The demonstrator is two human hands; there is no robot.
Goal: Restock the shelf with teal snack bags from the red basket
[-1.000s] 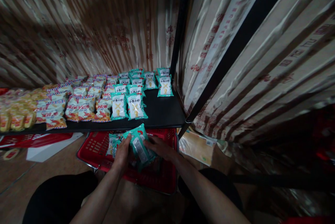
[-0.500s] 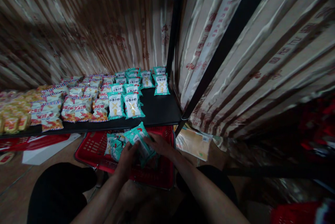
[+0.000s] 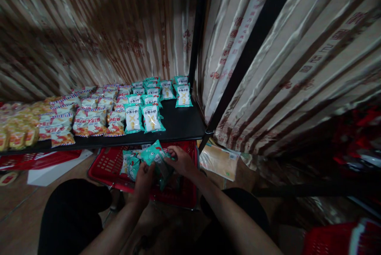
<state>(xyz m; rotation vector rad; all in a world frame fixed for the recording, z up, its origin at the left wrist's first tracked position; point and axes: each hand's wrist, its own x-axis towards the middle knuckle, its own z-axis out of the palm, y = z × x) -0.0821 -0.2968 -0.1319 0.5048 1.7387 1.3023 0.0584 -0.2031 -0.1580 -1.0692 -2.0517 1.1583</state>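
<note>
Striped, shiny curtains hang behind a low black shelf point(image 3: 181, 126) in a dim room. Just below its front edge, over a red basket point(image 3: 104, 165), a teal snack packet point(image 3: 155, 159) is held between both hands: the left hand point(image 3: 145, 177) is closed on its lower left edge, the right hand point(image 3: 180, 160) is clamped on its right side, fingers curled over the top. More teal packets point(image 3: 129, 164) lie in the basket just left of the held one. On the shelf above stand rows of matching teal packets point(image 3: 151, 118), then red-and-white packets point(image 3: 89, 122) and yellow ones point(image 3: 18, 128) further left. A tan parcel point(image 3: 218, 161) lies on the floor to the right of the basket.
</note>
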